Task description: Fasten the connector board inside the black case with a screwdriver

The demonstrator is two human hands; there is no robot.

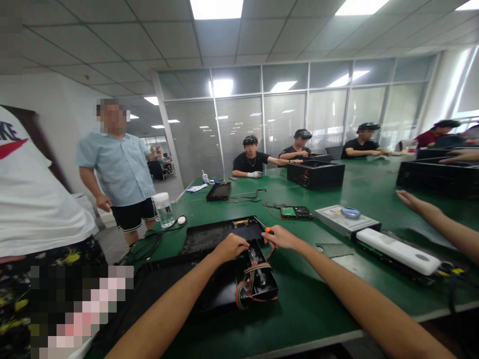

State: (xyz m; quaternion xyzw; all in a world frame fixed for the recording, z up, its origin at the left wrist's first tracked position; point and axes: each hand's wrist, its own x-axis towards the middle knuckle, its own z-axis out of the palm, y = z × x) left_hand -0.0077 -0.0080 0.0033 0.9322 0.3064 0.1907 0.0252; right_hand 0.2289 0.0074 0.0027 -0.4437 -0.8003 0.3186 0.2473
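My left hand [232, 247] is curled on the top edge of an open black computer case [220, 289] that lies on the green table [310, 309]. My right hand [281, 237] is closed round an orange-handled screwdriver [268, 230], held just above the case's far corner. A bundle of red and grey ribbon cables [251, 281] spills from the case below both hands. A flat black side panel [220, 235] lies just beyond the case.
A white drive unit [398, 255], a grey optical drive [346, 222], a green circuit board [295, 212], a clear jar [163, 209] and other black cases lie on the table. Another person's arm [441, 227] reaches in from the right. People stand at left and sit at the far side.
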